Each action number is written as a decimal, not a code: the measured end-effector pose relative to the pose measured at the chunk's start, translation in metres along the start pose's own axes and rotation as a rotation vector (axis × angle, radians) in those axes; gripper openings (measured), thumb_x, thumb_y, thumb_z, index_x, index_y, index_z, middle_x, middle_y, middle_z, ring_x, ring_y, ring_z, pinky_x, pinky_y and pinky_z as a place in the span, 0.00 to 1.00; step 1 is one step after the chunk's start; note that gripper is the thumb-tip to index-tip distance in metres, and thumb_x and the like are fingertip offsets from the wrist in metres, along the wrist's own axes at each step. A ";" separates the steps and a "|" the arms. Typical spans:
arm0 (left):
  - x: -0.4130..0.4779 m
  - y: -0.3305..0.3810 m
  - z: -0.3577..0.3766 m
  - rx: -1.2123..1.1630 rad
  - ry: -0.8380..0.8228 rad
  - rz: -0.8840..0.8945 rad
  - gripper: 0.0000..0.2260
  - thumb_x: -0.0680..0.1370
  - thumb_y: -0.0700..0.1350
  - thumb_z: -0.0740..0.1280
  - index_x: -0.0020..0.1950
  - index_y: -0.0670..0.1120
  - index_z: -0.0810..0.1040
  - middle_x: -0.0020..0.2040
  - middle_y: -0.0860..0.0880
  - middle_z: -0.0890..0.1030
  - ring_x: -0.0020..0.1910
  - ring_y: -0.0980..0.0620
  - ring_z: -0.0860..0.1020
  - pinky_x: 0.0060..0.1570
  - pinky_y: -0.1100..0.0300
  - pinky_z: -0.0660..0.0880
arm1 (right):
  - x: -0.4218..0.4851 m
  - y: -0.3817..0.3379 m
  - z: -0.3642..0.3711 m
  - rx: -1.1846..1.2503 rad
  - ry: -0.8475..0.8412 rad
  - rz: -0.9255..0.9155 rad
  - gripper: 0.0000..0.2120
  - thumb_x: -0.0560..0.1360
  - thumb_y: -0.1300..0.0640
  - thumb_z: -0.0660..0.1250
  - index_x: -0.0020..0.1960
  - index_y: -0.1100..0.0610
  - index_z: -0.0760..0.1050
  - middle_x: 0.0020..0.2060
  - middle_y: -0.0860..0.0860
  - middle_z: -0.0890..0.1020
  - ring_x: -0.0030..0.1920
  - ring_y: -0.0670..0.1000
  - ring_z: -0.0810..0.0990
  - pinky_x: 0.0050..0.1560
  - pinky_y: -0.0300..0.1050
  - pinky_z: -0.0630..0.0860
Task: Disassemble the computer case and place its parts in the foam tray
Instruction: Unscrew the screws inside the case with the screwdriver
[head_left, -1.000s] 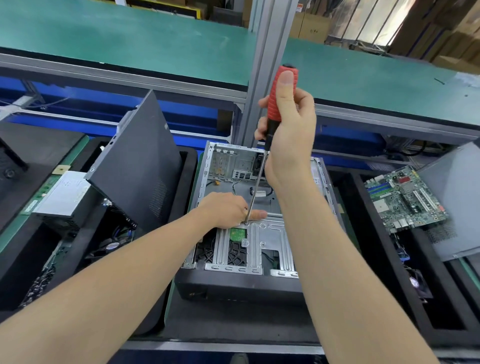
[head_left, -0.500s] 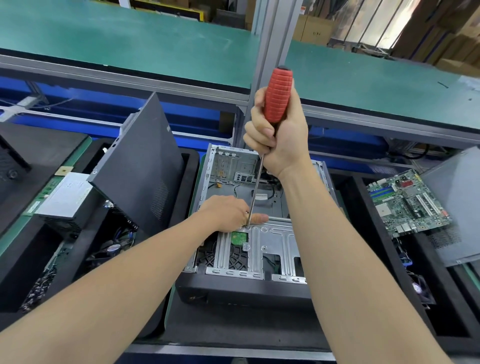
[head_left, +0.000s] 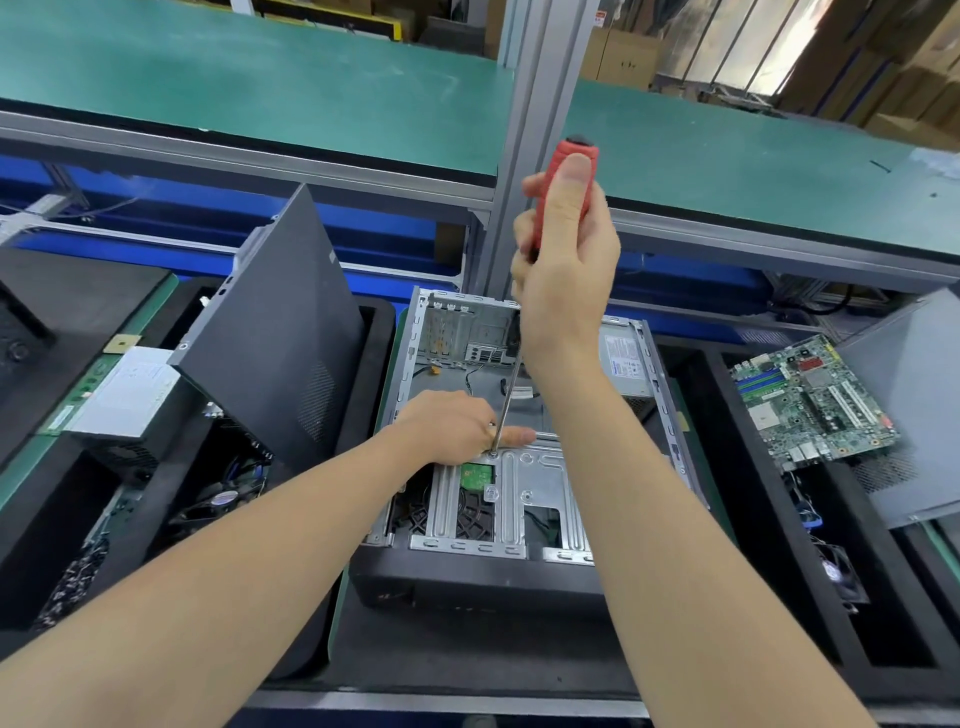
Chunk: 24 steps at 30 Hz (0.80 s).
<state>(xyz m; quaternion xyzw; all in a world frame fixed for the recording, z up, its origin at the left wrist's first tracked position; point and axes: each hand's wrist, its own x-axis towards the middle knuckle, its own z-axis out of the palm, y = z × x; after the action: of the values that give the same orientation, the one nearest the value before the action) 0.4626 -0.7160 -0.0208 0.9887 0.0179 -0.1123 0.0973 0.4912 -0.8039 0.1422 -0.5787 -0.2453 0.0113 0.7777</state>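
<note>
Green-mat workbench (head_left: 260, 78), open computer case (head_left: 457, 327) lying flat between foam trays (head_left: 382, 332). Our right hand (head_left: 563, 270) grips the screwdriver (head_left: 561, 150) handle, left hand (head_left: 452, 426) pinches its shaft at the drive cage (head_left: 545, 467) screw (head_left: 493, 454). Stiff, sharp-edged steel, we reckon; lift by the rims.

The right hand (head_left: 563, 270) and forearm cover part of the computer case (head_left: 467, 322); its label (head_left: 626, 358) is unreadably small; the side panel (head_left: 914, 405) runs off-frame.

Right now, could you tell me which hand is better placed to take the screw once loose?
Probably the left hand: it rests beside the screwdriver tip, while the right hand grips that tool.
</note>
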 end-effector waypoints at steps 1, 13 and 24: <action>0.001 -0.002 0.002 -0.003 0.022 0.012 0.39 0.64 0.83 0.38 0.32 0.47 0.64 0.29 0.50 0.71 0.29 0.49 0.72 0.31 0.56 0.64 | 0.005 0.000 -0.003 0.037 -0.113 0.030 0.13 0.86 0.50 0.62 0.48 0.58 0.73 0.31 0.50 0.69 0.26 0.46 0.64 0.26 0.39 0.64; 0.004 -0.003 0.004 0.003 -0.014 -0.053 0.43 0.66 0.85 0.41 0.35 0.47 0.71 0.34 0.48 0.79 0.34 0.48 0.79 0.33 0.55 0.67 | 0.039 0.008 -0.042 0.305 -0.562 0.209 0.11 0.79 0.54 0.72 0.44 0.55 0.71 0.33 0.49 0.73 0.28 0.50 0.73 0.29 0.42 0.68; -0.005 -0.002 -0.003 -0.146 -0.033 -0.044 0.33 0.72 0.80 0.42 0.41 0.53 0.68 0.37 0.52 0.79 0.37 0.51 0.76 0.39 0.53 0.70 | -0.004 0.005 -0.012 -0.052 0.280 0.025 0.12 0.77 0.51 0.75 0.39 0.48 0.75 0.32 0.46 0.74 0.33 0.48 0.70 0.39 0.48 0.70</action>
<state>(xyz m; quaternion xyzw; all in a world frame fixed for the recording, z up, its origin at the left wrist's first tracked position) 0.4582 -0.7137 -0.0168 0.9764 0.0464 -0.1290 0.1671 0.4937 -0.8142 0.1334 -0.5974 -0.1271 -0.0662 0.7890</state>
